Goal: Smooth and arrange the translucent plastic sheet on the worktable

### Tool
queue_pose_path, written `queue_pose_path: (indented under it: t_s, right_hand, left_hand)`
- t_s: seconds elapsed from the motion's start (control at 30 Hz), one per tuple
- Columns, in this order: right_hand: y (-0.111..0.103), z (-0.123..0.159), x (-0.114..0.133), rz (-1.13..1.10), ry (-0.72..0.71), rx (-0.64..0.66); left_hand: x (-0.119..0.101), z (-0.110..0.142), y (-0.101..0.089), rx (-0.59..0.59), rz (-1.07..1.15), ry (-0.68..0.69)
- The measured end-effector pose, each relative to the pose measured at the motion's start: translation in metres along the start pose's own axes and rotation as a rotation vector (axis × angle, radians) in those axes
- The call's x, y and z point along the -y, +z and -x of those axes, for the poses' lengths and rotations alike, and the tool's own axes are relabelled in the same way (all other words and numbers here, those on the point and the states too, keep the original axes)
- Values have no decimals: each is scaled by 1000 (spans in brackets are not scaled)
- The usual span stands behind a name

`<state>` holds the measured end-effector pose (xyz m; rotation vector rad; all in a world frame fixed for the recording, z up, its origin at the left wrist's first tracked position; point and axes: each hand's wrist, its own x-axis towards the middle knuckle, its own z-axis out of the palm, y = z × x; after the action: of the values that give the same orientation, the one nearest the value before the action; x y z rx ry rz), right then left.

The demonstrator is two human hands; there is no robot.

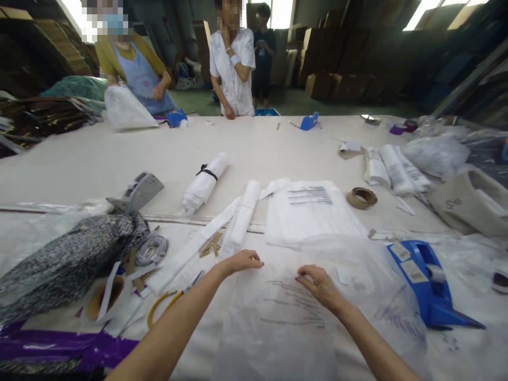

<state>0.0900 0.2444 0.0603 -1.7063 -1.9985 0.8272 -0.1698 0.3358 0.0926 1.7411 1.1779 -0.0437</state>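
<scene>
My left hand (243, 261) and my right hand (317, 283) rest close together on a clear plastic bag (289, 312) with printed lines that lies flat on the white table (99, 159). Both hands have curled fingers pinching the bag's top edge. Just beyond them lies a stack of flat white printed bags (309, 211). A rolled white bundle (242, 217) and a long white strip (194, 246) lie to the left of the stack.
A blue tape dispenser (428, 286) sits at my right, a brown tape roll (362, 198) further back. Yellow-handled scissors (170, 301), a speckled grey bag (67, 259) and a grey dispenser (138, 191) lie left. Three people stand at the far edge.
</scene>
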Motion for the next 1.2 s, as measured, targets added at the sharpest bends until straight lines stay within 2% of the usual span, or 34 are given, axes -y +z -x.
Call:
queue_pose_path:
  t_s: [0.1,0.17,0.33,0.47,0.83,0.93,1.0,1.07,1.13,1.2]
  right_hand:
    - [-8,0,5,39,26,11]
    - [-13,0,6,78,44,35]
    - [-21,-1,1,194,111,84]
    - [-22,-5,-1,180,145,75]
    - [-28,-14,-6,101,190,-42]
    - [-31,-15,-4,93,183,-160]
    - [-37,-17,2,108,140,-295]
    - [-48,-16,11,127,96,-449]
    - [-62,-8,21,153,23,-652]
    - [-72,8,29,227,-142,-868]
  left_hand:
    - [-5,9,-7,21,195,-14]
    - [-9,15,-19,-9,258,-11]
    - [-11,29,-59,-190,277,6]
    - [-6,38,-83,-304,260,0]
    - [-9,64,-109,-607,190,-2]
    - [-19,64,-122,-742,122,6]
    - [-34,68,-132,-829,52,14]
    - [-55,84,-138,-972,-70,55]
    - [-72,112,-134,-1157,-228,193]
    - [-73,148,-117,-1297,-373,390]
